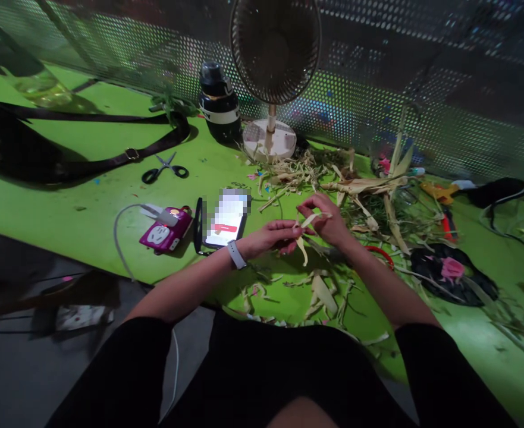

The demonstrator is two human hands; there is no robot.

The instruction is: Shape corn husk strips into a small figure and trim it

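Papery matt husk strip (310, 220), glossy plastic socket block (167, 233)

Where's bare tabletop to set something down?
Best patch: left side of the green table, between the black bag, scissors and purple adapter; only small specks there. Smaller one: between scissors, phone and dark bottle. Crowded: dry plant strips right of the fan base and around the left hand and right hand.
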